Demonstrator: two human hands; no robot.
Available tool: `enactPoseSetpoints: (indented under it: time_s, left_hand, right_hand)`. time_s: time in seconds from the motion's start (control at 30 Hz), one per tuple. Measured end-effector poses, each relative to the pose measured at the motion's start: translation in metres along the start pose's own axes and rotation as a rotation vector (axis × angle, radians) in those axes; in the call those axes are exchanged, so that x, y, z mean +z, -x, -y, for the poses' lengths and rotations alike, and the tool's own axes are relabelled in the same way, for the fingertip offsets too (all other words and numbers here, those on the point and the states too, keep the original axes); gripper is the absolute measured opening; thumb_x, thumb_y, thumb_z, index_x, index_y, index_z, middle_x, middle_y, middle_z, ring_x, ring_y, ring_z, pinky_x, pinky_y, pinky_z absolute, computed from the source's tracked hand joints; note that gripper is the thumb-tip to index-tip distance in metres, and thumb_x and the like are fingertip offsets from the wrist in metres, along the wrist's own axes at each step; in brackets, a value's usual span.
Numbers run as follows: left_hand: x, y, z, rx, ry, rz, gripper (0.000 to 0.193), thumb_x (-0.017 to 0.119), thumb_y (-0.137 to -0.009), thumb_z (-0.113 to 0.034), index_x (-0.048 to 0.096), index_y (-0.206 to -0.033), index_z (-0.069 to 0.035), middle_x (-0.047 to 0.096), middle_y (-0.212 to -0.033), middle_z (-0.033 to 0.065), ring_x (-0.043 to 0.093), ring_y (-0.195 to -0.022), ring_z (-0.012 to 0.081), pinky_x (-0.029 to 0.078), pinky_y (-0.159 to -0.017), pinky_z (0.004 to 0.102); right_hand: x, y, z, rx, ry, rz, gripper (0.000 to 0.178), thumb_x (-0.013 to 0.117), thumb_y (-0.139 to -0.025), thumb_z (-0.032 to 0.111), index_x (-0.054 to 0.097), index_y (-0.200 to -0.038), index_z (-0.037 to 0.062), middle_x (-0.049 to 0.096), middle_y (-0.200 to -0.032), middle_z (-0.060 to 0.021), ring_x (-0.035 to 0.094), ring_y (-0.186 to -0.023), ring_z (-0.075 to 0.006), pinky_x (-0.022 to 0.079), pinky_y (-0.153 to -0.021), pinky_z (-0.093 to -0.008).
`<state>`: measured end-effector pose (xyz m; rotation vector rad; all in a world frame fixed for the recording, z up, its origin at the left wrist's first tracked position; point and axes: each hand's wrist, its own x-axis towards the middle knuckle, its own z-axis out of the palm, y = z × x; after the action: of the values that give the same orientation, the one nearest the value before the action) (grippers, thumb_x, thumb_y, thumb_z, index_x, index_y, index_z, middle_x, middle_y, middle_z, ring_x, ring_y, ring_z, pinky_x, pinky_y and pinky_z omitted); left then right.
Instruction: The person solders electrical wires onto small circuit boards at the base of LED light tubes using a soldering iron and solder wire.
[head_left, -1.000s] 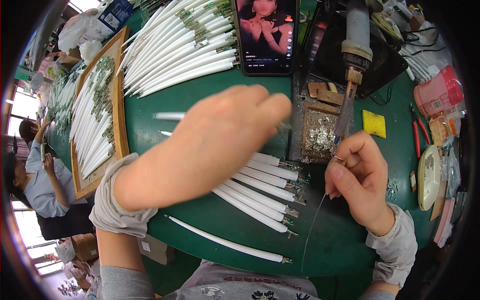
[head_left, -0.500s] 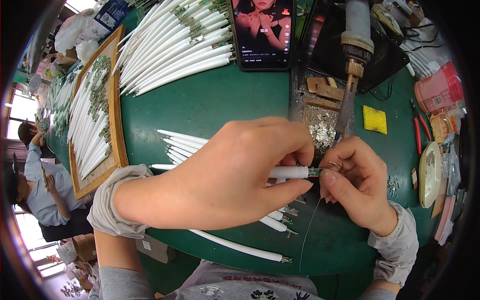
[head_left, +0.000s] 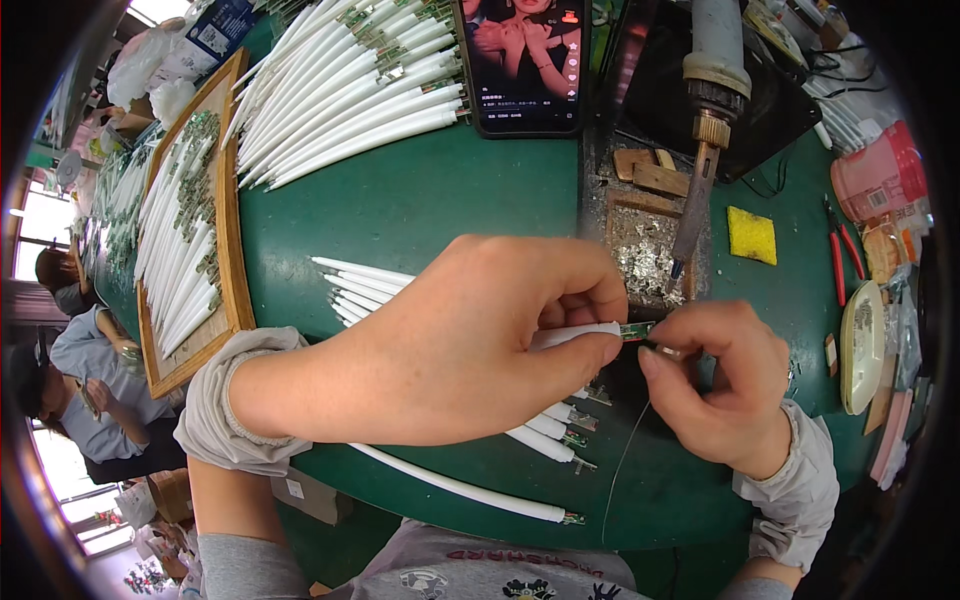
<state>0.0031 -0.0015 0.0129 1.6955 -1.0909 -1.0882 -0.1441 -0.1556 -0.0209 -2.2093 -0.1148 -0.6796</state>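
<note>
My left hand point(head_left: 440, 350) is closed around a white pen-shaped tube point(head_left: 575, 335), gripping it near its right end. A small green circuit board point(head_left: 636, 331) sticks out of that end. Just to the right, my right hand point(head_left: 725, 375) pinches a small metal piece point(head_left: 667, 351) between thumb and forefinger, close to the board. A thin wire point(head_left: 622, 455) runs down from beside the right hand; its upper end is hidden. Under my left hand lie several more white tubes point(head_left: 545, 440) with boards at their ends, partly covered. One longer tube point(head_left: 460, 485) rests nearer me.
A soldering iron point(head_left: 705, 160) points down over a wooden tray of small metal bits point(head_left: 640, 250). Beyond are a phone point(head_left: 525, 70) and a heap of white tubes point(head_left: 350, 110). A wood-framed tray point(head_left: 238, 250) stands left; a yellow sponge point(head_left: 751, 236), pliers point(head_left: 838, 255) and dish point(head_left: 861, 345) lie right.
My right hand has drawn slightly right, away from the tube's end, so the green board shows more fully. The tube in my left hand has tilted up a little at its right end.
</note>
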Motion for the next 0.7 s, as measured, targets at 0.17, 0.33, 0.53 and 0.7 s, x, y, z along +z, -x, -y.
enactPoseSetpoints:
  time_s: [0.17, 0.33, 0.53, 0.7]
  left_hand:
    - [0.000, 0.001, -0.003, -0.110, 0.137, 0.047, 0.014, 0.063, -0.086, -0.004, 0.060, -0.099, 0.001, 0.056, -0.087, 0.0009, 0.050, -0.080, 0.0055, 0.045, -0.066, 0.0195]
    - [0.001, 0.000, -0.001, -0.074, 0.091, 0.032, 0.014, 0.063, -0.086, -0.003, 0.060, -0.098, 0.002, 0.056, -0.086, 0.0008, 0.050, -0.079, 0.0056, 0.045, -0.065, 0.0194]
    - [0.003, 0.001, 0.000, -0.008, -0.002, -0.021, 0.014, 0.064, -0.084, -0.001, 0.061, -0.097, 0.002, 0.056, -0.085, 0.0014, 0.050, -0.076, 0.0061, 0.045, -0.059, 0.0203]
    - [0.006, 0.002, 0.002, 0.092, -0.105, -0.063, 0.013, 0.066, -0.082, -0.002, 0.062, -0.093, 0.001, 0.058, -0.082, 0.0035, 0.053, -0.073, 0.0084, 0.046, -0.059, 0.0224]
  right_hand:
    - [0.004, 0.001, -0.010, -0.220, 0.189, -0.024, 0.024, 0.073, -0.063, -0.002, 0.063, -0.085, 0.0017, 0.053, -0.062, -0.0034, 0.051, -0.047, -0.0169, 0.038, -0.039, -0.0267]
    - [0.000, 0.001, -0.010, -0.318, 0.298, 0.013, 0.029, 0.074, -0.059, -0.001, 0.063, -0.086, 0.0021, 0.053, -0.062, -0.0027, 0.051, -0.047, -0.0178, 0.038, -0.039, -0.0276]
    - [0.002, 0.001, -0.005, -0.097, 0.045, 0.001, 0.027, 0.074, -0.062, -0.001, 0.062, -0.086, 0.0011, 0.053, -0.061, -0.0045, 0.053, -0.048, -0.0188, 0.040, -0.041, -0.0289]
    - [0.001, -0.001, -0.005, -0.185, 0.200, 0.021, 0.024, 0.072, -0.063, -0.003, 0.062, -0.085, 0.0011, 0.054, -0.061, -0.0054, 0.053, -0.048, -0.0198, 0.041, -0.042, -0.0297]
